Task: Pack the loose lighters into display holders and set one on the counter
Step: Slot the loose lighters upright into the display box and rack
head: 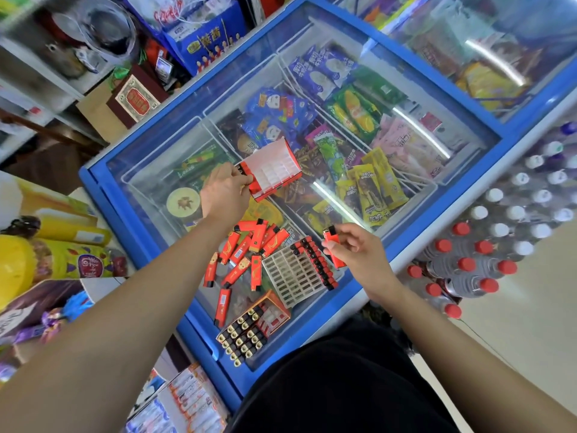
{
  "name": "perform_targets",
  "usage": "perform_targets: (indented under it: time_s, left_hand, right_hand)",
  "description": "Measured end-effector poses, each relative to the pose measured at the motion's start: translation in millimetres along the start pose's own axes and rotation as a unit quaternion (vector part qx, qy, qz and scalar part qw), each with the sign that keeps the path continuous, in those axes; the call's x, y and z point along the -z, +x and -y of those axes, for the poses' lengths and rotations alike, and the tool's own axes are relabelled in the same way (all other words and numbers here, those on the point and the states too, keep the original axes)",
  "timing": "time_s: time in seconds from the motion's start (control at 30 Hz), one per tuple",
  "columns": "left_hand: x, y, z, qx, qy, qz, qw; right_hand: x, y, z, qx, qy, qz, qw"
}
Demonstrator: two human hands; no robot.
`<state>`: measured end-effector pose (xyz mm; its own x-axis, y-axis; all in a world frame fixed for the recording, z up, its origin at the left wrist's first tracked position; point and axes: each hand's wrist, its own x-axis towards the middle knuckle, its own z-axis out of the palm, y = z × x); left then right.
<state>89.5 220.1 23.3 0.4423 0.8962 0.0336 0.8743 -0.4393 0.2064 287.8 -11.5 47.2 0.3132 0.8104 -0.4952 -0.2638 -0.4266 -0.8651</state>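
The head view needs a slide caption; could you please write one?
Left hand grips a display holder over the freezer; right hand pinches a lighter.

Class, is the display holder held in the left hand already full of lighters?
No; the display holder gripped by the left hand shows mostly empty white slots.

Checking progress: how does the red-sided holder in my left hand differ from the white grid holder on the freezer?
The red-sided white plastic holder is tilted, gripped by the left hand; the white grid holder lies flat. The first has red walls, the second none. Both mostly empty.
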Motion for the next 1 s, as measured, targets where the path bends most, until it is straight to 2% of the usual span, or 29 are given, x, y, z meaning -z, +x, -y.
perform_targets:
  time_s: [0.1, 0.23, 0.37, 0.53, 0.7, 0.87, 1.0]
  left_hand:
    - [7.7, -11.7, -2.0, 0.017, -0.046, 0.049, 0.998]
    - [15.0, -76.9, -8.8, 0.033, -0.195, 0.021, 0.98]
    - [16.3, -168.8, -7.5, 0.065, -0.259, 0.028, 0.963]
    - [1.5, -269.2, -1.4, 0.087, -0.224, 0.047, 0.969]
    - [-8.9, -312.6, -6.8, 0.114, -0.104, 0.119, 0.981]
    - [-15.7, -315.2, -12.0, 0.169, -0.144, 0.064, 0.973]
    - [-15.1, -315.8, -8.2, 0.17, -0.148, 0.051, 0.973]
  right_hand:
    - [-2.7, -2.1, 4.6, 0.013, -0.02, 0.02, 1.0]
    - [-7.1, -7.3, 12.1, 0.033, -0.058, 0.053, 0.996]
    - [-16.4, -16.3, 15.1, 0.055, -0.105, 0.108, 0.987]
    - [-35.2, -30.7, 6.6, 0.09, -0.202, 0.161, 0.962]
    - [-53.5, -43.6, -16.5, 0.14, -0.309, 0.213, 0.916]
    - [-68.3, -47.1, -42.9, 0.191, -0.389, 0.231, 0.871]
    - [-78.7, -40.6, -64.5, 0.232, -0.438, 0.213, 0.842]
